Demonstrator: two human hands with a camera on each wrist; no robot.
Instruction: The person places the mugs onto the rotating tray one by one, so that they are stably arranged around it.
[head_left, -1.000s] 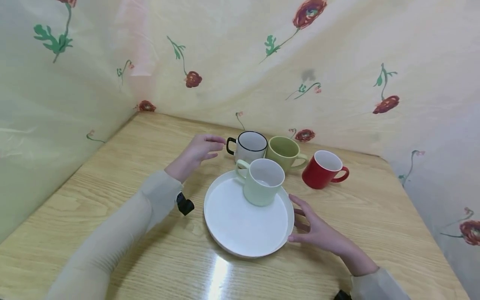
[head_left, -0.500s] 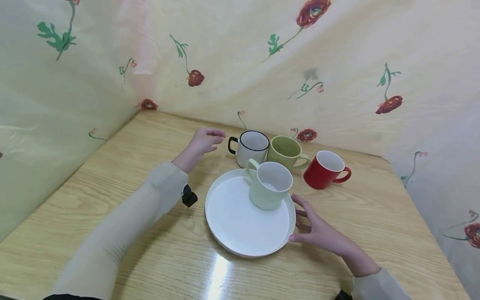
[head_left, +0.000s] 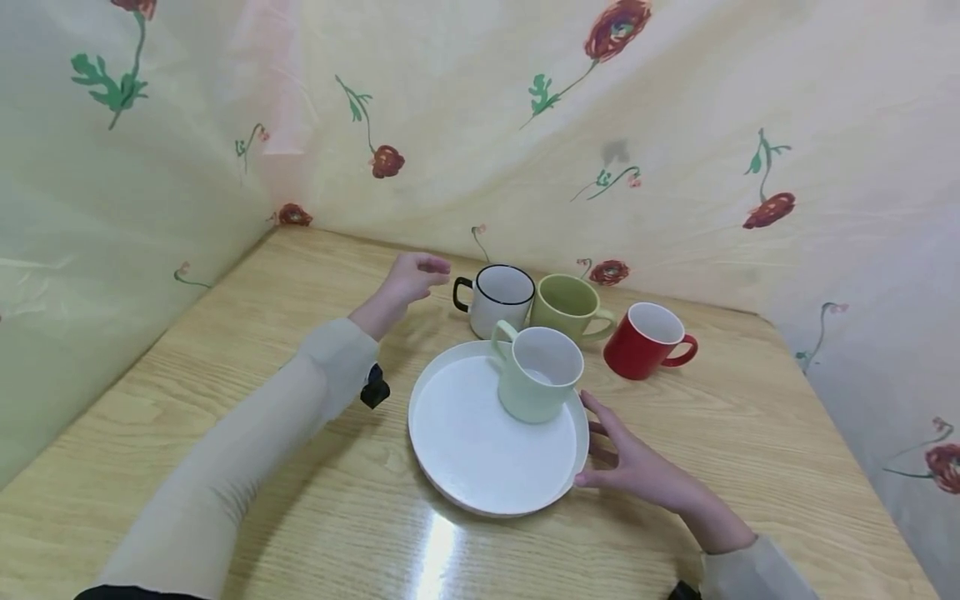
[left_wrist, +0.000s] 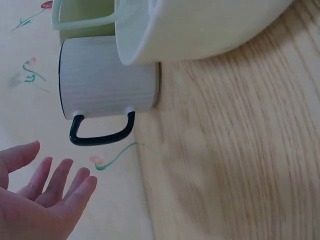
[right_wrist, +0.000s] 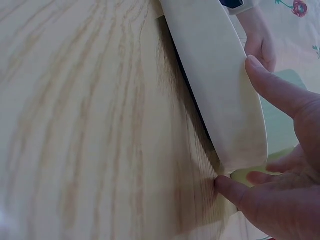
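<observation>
A round white tray (head_left: 480,467) with a low rim lies mid-table, and a pale green mug (head_left: 536,392) stands upright on its far right part. My right hand (head_left: 637,467) is at the tray's right side, fingers spread; in the right wrist view its thumb (right_wrist: 270,82) touches the rim. Farther back is a white enamel-style mug (head_left: 498,312) with a black rim and black handle. My left hand (head_left: 405,283) hovers left of that handle, fingers relaxed and holding nothing. The left wrist view shows a gap between those fingers and the black handle (left_wrist: 102,137).
An olive green mug (head_left: 566,308) stands beside the white mug, its handle pointing right. Right of it is a red mug (head_left: 645,342) with a white inside. Flowered cloth (head_left: 450,108) hangs behind and along both sides of the wooden table (head_left: 300,533).
The pale green mug has shifted a little right on the tray. My left hand has moved slightly farther back. The right hand stays at the tray's rim.
</observation>
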